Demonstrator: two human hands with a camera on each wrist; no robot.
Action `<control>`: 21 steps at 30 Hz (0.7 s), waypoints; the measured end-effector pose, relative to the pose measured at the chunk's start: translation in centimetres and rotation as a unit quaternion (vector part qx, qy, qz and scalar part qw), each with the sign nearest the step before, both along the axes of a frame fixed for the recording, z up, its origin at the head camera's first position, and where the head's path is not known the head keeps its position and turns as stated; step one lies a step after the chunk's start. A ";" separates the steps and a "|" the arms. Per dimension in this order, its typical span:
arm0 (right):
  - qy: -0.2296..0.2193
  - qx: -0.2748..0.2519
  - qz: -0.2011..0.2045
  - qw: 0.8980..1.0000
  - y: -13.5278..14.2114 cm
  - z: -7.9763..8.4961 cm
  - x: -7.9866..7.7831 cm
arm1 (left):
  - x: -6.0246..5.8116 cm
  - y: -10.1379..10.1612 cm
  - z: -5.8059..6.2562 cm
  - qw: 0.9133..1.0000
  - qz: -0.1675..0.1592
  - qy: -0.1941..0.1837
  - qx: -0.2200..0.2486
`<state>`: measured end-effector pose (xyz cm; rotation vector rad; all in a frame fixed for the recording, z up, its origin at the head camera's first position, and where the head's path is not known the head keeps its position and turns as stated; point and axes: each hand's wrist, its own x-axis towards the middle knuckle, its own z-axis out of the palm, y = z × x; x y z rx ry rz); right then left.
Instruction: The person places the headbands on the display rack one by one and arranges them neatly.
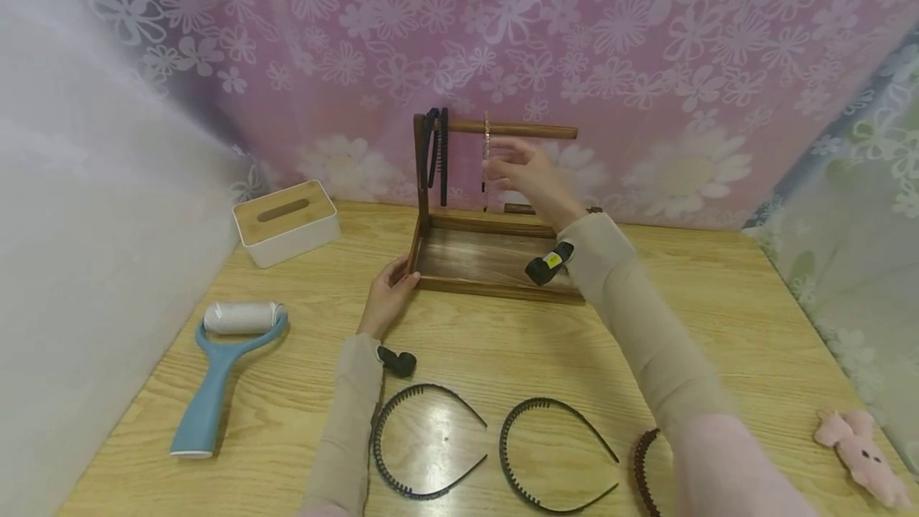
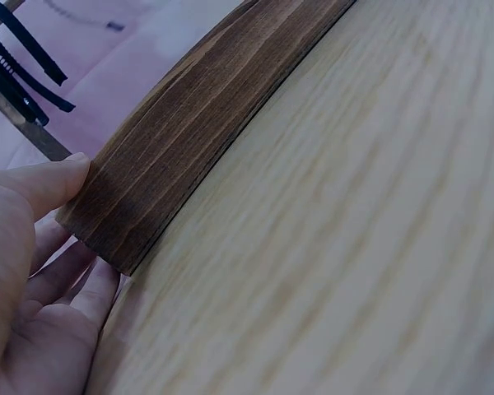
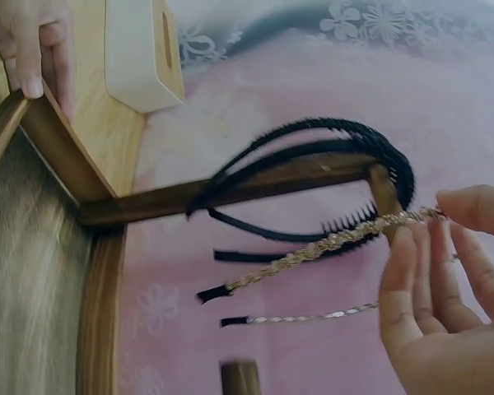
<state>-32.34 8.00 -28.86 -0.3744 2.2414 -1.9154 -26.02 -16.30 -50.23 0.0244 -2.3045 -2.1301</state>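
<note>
A dark wooden headband rack (image 1: 502, 291) has a tray base, an upright at its left and a rod (image 1: 538, 131) at the top. My left hand (image 1: 388, 297) grips the tray's front left corner, thumb on the edge and fingers round the end. At the top rod my right hand (image 1: 534, 178) pinches a beaded gold headband (image 3: 333, 241) between thumb and fingers; its black-tipped ends point down toward the tray. Black headbands (image 3: 313, 148), one of them toothed, hang on the rod beside the upright.
Two black toothed headbands (image 1: 378, 445) and a brown one (image 1: 641, 473) lie at the front. A blue-handled lint roller (image 1: 215, 381) and a white tissue box (image 1: 294, 246) are at left; a pink plush toy (image 1: 861, 457) lies far right. A lower rod (image 1: 520, 208) shows behind the tray.
</note>
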 end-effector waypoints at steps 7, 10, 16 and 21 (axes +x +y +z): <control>0.010 -0.006 -0.022 1.000 -2.9 -0.8 -0.8 | 1.0 0.3 1.8 1.000 -0.005 -0.008 -0.008; 0.007 -0.003 -0.032 0.999 -3.5 -1.1 -1.1 | 0.5 0.3 0.8 1.000 0.000 0.002 -0.004; 0.005 0.014 -0.032 0.999 -3.8 -1.4 -1.1 | 0.2 0.3 -0.1 1.000 0.004 0.010 -0.004; -0.005 0.013 -0.025 1.000 -3.7 -1.9 -1.1 | 0.3 0.1 0.3 1.000 0.001 0.000 0.007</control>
